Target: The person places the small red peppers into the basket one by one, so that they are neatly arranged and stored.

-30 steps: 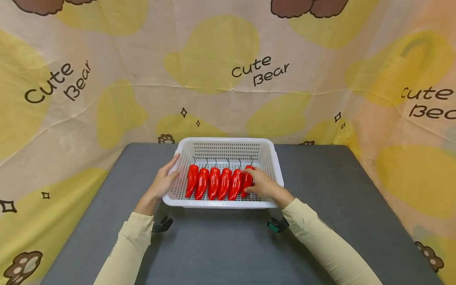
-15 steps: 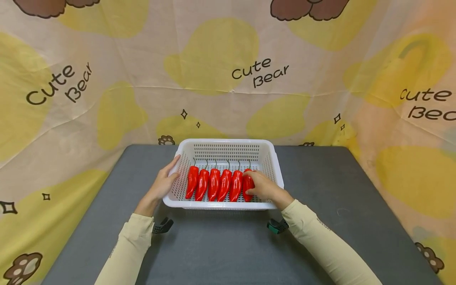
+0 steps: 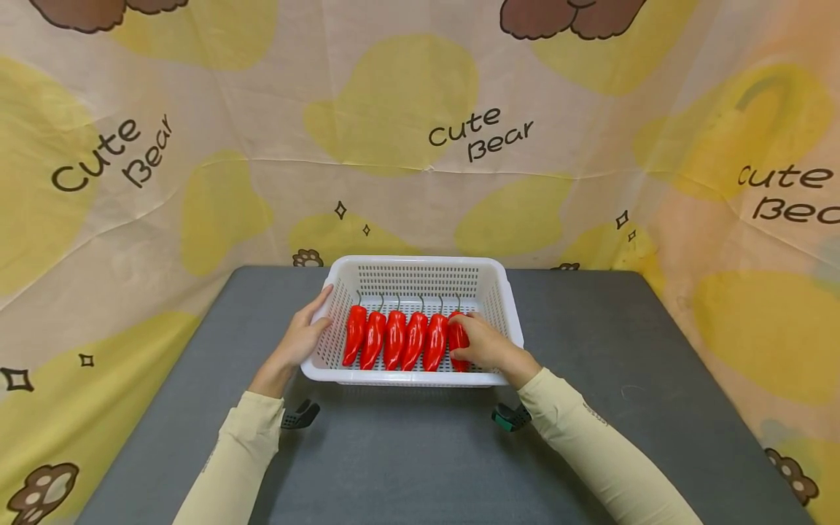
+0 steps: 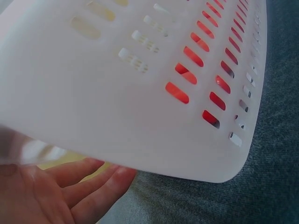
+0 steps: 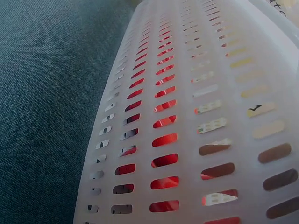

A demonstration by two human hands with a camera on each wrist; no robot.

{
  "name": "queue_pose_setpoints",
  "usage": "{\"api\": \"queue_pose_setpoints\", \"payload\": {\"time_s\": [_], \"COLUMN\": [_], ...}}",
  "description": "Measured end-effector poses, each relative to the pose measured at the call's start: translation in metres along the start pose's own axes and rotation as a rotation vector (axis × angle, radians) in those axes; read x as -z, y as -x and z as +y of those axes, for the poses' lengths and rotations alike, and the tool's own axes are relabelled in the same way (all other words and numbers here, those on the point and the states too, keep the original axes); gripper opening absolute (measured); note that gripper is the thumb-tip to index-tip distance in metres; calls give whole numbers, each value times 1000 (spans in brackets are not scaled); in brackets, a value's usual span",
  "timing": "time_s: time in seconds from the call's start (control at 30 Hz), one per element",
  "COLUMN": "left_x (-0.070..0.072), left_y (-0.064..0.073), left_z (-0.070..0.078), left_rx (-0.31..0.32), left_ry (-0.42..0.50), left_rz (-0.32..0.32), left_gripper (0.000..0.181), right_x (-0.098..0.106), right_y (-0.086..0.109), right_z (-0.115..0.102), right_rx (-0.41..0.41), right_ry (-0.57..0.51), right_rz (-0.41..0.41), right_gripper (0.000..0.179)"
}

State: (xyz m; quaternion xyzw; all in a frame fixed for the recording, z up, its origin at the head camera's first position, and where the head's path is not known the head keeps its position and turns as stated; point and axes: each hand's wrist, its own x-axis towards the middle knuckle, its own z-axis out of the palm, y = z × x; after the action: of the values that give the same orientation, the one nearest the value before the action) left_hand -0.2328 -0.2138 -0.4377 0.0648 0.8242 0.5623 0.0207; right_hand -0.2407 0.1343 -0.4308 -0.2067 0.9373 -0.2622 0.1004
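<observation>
A white perforated plastic basket point(image 3: 420, 264) stands on the table, with several glossy red chili peppers point(image 3: 395, 339) lying side by side in a row, green stems pointing away. The left hand point(image 3: 303, 332) grips the basket's left rim, thumb over the edge; the left wrist view shows its fingers point(image 4: 100, 191) against the outer side. Inside the basket, the right hand point(image 3: 482, 341) holds the rightmost chili pepper point(image 3: 459, 335) between thumb and fingers, partly covering it. From the right wrist, only the basket's slotted front wall point(image 5: 187, 154) shows, with red behind it; the hand is out of that view.
The dark grey table point(image 3: 407, 452) spreads around the basket. A printed cloth point(image 3: 394, 102) hangs close behind the table and along both sides. Dark wrist-camera mounts point(image 3: 300, 415) hang below both wrists.
The rightmost chili pepper has shifted slightly toward the person and now lies straighter, in line with the row. The left hand and the basket have stayed in place.
</observation>
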Motion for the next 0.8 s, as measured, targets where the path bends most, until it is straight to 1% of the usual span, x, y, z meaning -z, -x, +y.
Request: {"api": "queue_pose_setpoints", "payload": {"time_s": [0.17,0.33,0.4,0.5,0.63,0.8], "left_x": [0,1,1,0,0,0], "left_y": [0,-1,0,0,0,-1], "left_z": [-2,-3,-3,-2,-2,-2], "left_rx": [0,-10,-4,3,-4,-8], "left_ry": [-3,-11,-10,-11,-16,-19], "left_rz": [-2,9,9,7,11,18], "left_gripper": [67,67,67,67,67,67], "right_x": [0,-1,-1,-2,-1,0], "right_y": [0,1,1,1,1,2], "right_z": [0,0,-1,-1,-2,-3], "right_rx": [-29,-36,-44,-69,-90,-86], "right_ry": [-15,-13,-20,-39,-54,-53], "right_rz": [8,19,19,26,51,78], "right_gripper": [57,57,57,61,67,68]}}
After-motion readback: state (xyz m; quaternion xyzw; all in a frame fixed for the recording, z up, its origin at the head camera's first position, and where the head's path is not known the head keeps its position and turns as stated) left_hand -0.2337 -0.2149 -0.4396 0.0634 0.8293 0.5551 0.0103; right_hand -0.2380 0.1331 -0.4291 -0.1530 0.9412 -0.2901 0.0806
